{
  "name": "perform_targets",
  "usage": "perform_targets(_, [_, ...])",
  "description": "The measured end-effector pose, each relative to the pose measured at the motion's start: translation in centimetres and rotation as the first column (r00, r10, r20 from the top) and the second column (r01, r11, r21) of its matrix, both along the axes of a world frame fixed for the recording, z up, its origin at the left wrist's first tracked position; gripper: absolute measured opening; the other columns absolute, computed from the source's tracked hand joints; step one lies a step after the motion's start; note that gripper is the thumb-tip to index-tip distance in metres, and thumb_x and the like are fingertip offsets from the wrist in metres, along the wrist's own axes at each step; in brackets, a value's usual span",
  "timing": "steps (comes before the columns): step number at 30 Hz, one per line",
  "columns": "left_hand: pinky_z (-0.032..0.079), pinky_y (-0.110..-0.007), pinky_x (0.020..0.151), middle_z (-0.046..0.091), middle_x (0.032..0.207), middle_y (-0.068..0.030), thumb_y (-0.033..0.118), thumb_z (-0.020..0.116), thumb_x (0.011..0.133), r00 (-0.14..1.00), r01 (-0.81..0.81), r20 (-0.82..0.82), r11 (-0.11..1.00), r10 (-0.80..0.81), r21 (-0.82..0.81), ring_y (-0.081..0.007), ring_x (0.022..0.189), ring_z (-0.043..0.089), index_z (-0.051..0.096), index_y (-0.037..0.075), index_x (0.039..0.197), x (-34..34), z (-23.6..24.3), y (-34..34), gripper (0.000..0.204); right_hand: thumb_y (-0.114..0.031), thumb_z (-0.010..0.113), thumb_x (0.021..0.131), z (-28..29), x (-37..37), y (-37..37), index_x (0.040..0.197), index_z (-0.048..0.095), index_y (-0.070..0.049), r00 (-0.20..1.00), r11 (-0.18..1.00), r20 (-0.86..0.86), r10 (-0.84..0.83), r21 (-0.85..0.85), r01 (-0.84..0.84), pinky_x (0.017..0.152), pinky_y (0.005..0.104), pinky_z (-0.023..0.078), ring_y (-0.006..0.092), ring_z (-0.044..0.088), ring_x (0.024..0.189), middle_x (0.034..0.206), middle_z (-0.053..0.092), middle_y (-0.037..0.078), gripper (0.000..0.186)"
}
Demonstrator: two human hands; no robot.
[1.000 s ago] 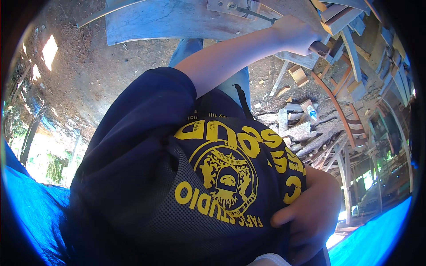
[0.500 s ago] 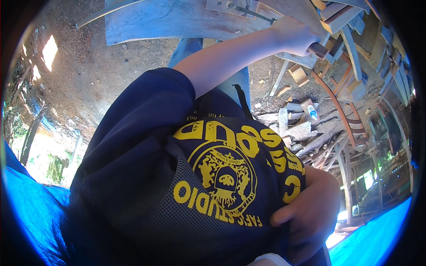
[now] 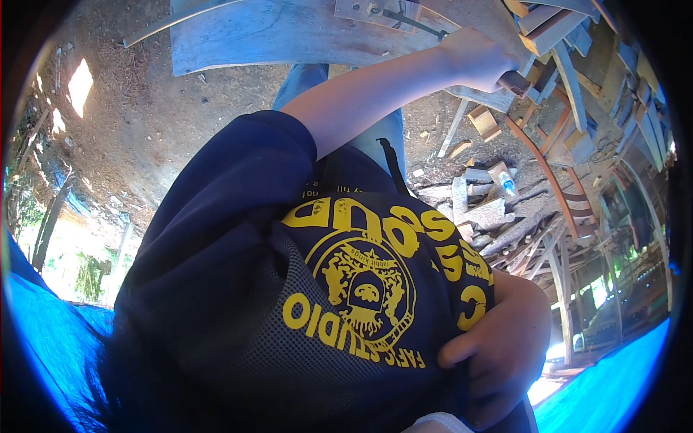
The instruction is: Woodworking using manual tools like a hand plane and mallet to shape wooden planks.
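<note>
My left arm reaches across to the upper right, and my left hand [image 3: 478, 61] is closed around a tool with a thick brown handle [image 3: 515, 83]. Its slim dark metal shaft [image 3: 413, 24] runs up and left to a small flat piece [image 3: 346, 9] lying on a wide, curved wooden board [image 3: 253, 40]. What the tool's tip does there is too small to tell. Low on the right, my right hand [image 3: 491, 364] rests against my dark shirt [image 3: 216, 303], thumb out and the other fingers curled. Whatever those fingers hold is hidden.
Wood offcuts and planks [image 3: 552, 32] are piled at the far right. A curved reddish wooden piece [image 3: 545, 169] lies below them. Scrap wood [image 3: 505, 234] and a plastic bottle [image 3: 507, 184] lie on the dirt floor [image 3: 155, 94]. A long thin strip [image 3: 173, 23] lies at the far left.
</note>
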State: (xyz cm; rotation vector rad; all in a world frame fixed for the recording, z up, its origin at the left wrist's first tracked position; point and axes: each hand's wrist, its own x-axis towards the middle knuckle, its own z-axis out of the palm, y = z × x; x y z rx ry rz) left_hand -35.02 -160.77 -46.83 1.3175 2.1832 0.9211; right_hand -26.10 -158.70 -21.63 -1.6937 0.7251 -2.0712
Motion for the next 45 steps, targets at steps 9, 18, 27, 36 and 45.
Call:
perform_targets(9, [0.054, -0.038, 0.057, 0.068, 0.072, -0.0032, 0.035, 0.069, 0.078, 1.0, -0.028, -0.007, 0.999, 0.028, 0.027, -0.0232, 0.066, 0.069, 0.066, 0.021, 0.089, 0.1, 0.0, -0.1, 0.018, -0.011, 0.046, 0.089, 0.6, 0.5, 0.1, 0.106, 0.056, -0.006, 0.974, 0.982, 0.162, -0.159, 0.125, 0.139, 0.083, 0.0384, 0.05, 0.0082, 0.053, 0.049, 0.061, 0.05, -0.007, 0.02])
perform_targets(18, [0.054, -0.038, 0.057, 0.068, 0.072, -0.0031, 0.035, 0.069, 0.078, 1.0, -0.02, -0.016, 1.0, 0.021, 0.018, -0.023, 0.066, 0.069, 0.066, 0.021, 0.09, 0.2, -0.3, 0.2, 0.019, -0.009, 0.044, 0.089, 1.2, -1.4, 0.3, 0.094, 0.06, -0.008, 0.967, 0.979, 0.243, -0.081, 0.204, 0.031, 0.108, 0.065, 0.033, 0.0141, 0.056, 0.053, 0.059, 0.048, -0.004, 0.017])
perform_targets(27, [0.055, -0.038, 0.059, 0.068, 0.074, -0.0032, 0.036, 0.069, 0.078, 1.0, -0.014, 0.011, 1.0, 0.014, -0.002, -0.0225, 0.069, 0.069, 0.066, 0.021, 0.09, 0.0, -0.3, 0.4, 0.02, -0.009, 0.044, 0.088, 0.5, -2.5, 0.0, 0.092, 0.058, -0.007, 0.969, 0.985, 0.205, -0.134, 0.135, 0.108, 0.104, 0.0644, 0.037, 0.0179, 0.058, 0.055, 0.061, 0.05, -0.001, 0.014])
perform_targets(36, [0.054, -0.038, 0.059, 0.067, 0.072, -0.003, 0.034, 0.069, 0.076, 0.999, -0.018, 0.045, 1.0, 0.017, 0.017, -0.0223, 0.067, 0.069, 0.067, 0.021, 0.091, 0.0, -0.1, 0.8, 0.02, -0.012, 0.05, 0.086, 0.6, 0.4, 2.6, 0.074, 0.053, -0.014, 0.845, 0.971, 0.492, -0.209, 0.005, 0.237, 0.079, 0.0617, 0.053, 0.0151, 0.053, 0.052, 0.076, 0.063, 0.009, 0.012])
perform_targets(45, [0.055, -0.038, 0.064, 0.067, 0.075, -0.0026, 0.028, 0.068, 0.077, 1.0, 0.014, 0.024, 1.0, -0.015, 0.027, -0.0231, 0.072, 0.068, 0.066, 0.018, 0.091, 0.0, -0.7, -0.6, 0.017, -0.035, 0.05, 0.093, -2.1, 6.6, 7.1, 0.13, 0.039, -0.003, -0.784, -0.393, -0.225, -0.578, 0.919, 0.026, 0.1, 0.056, 0.043, 0.0233, 0.058, 0.064, 0.073, 0.056, 0.014, 0.05])
